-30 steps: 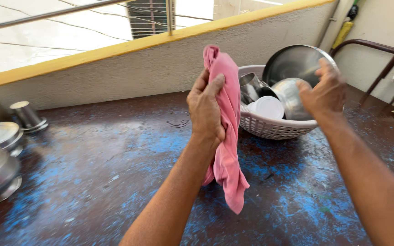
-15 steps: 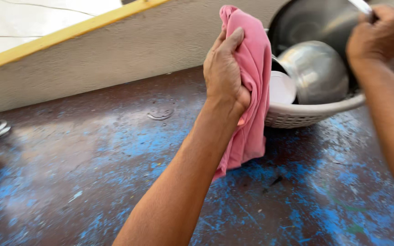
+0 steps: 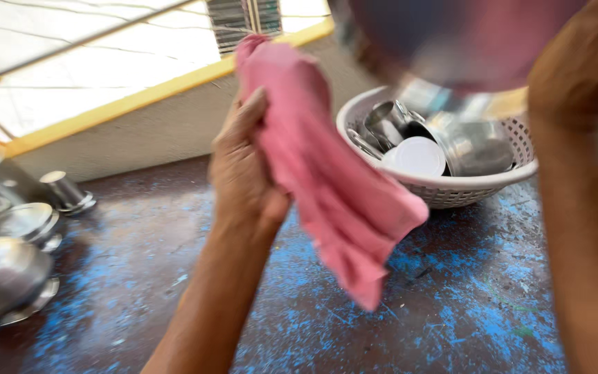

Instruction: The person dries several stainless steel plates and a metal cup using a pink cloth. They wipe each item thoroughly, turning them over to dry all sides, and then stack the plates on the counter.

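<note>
Closest to me, my left hand [image 3: 243,173] is raised over the worktop [image 3: 396,312], its grip closed around the upper part of a pink cloth [image 3: 320,173]; thumb and fingers pinch a bunched fold while the rest of the cloth hangs down and to the right, its long axis running from the top near the window ledge to a loose tail low over the blue-flecked surface. To its right, at about the same height, my right hand [image 3: 579,66] is clamped on the rim of a large steel bowl [image 3: 451,41], which is lifted and blurred; its round body fills the upper right of the view and I cannot make out which way its opening faces. So the bowl lies to the right of and slightly above the cloth hand, with the cloth between them and close to the bowl's near side; the left hand is the nearer of the two to the cloth's free part. Beyond and under the bowl, a white plastic basket [image 3: 451,190] stands on the worktop, holding steel cups and a white lid. Far left, a stack of steel dishes [image 3: 8,270] and a small steel tumbler [image 3: 64,190] sit near the wall, well apart from both hands.
</note>
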